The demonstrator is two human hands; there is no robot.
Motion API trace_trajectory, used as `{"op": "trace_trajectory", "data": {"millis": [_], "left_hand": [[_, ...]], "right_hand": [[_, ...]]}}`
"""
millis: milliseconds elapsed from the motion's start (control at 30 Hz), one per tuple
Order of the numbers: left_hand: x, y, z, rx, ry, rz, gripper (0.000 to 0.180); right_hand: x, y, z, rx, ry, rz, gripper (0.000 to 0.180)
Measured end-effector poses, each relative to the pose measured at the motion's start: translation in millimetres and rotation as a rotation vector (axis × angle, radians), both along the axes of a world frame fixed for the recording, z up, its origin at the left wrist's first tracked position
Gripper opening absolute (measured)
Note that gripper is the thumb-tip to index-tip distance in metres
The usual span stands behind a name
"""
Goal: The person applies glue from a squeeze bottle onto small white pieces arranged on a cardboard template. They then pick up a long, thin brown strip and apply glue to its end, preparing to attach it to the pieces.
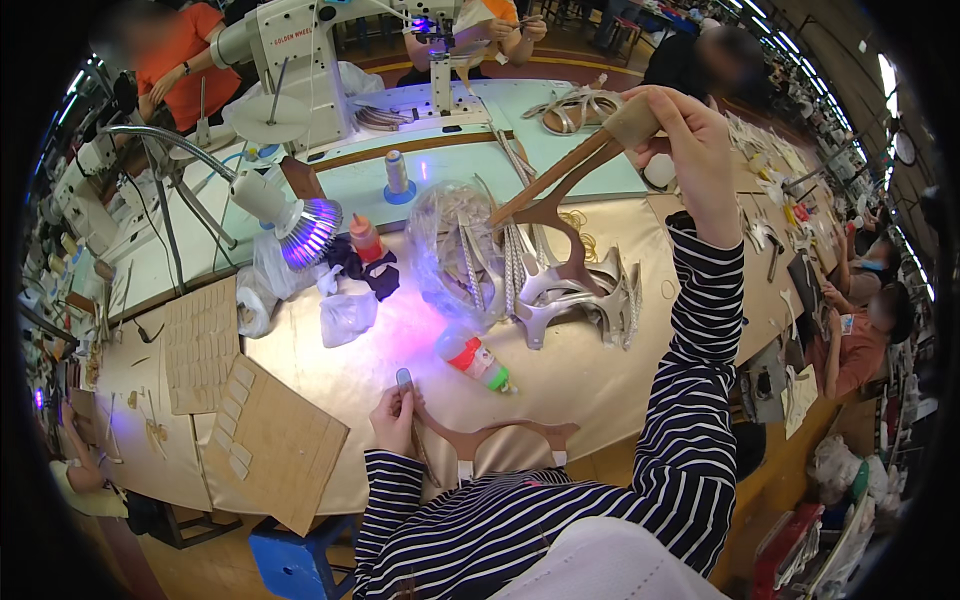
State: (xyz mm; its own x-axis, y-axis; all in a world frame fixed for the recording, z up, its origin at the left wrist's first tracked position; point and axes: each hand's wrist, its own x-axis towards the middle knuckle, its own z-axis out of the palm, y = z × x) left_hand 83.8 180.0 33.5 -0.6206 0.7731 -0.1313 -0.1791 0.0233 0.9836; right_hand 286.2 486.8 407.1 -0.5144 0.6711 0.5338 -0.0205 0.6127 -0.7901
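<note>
My left hand (392, 418) is closed over the table's near edge, pinching a narrow strap with a grey-blue tip (403, 377). Beside it, a curved brown sandal upper piece (480, 437) lies along the edge, with small white tabs hanging from it. Raised at the upper right, my right hand (690, 140) grips the broad tan end of a brown leather strap piece (575, 168). Its long arms slant down to the left, over a heap of silvery sandal uppers (570, 290). A plastic bag (440, 255) holding braided straps touches that heap.
A red-and-green bottle (472, 358) lies in the middle of the gold-covered table (600, 390). A lit lamp (305, 230) hangs over the left side. Behind stand a thread spool (398, 178) and a sewing machine (300, 65). Cardboard sheets (270, 440) lie left; co-workers sit around.
</note>
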Motion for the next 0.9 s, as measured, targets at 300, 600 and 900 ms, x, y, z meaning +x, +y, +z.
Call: {"op": "trace_trajectory", "data": {"millis": [300,600,900], "left_hand": [[-0.3,-0.5,1.0,-0.002,0.009,-0.006,0.016],[0.9,-0.2,3.9,-0.002,-0.014,-0.004,0.016],[0.3,-0.2,1.5,-0.003,-0.006,0.000,0.016]], "right_hand": [[-2.1,-1.4,-5.4,-0.052,-0.029,0.004,0.032],[-3.6,-3.3,-12.5,-0.096,-0.048,0.001,0.033],[-2.8,-3.0,-16.0,-0.096,-0.065,0.004,0.034]]}}
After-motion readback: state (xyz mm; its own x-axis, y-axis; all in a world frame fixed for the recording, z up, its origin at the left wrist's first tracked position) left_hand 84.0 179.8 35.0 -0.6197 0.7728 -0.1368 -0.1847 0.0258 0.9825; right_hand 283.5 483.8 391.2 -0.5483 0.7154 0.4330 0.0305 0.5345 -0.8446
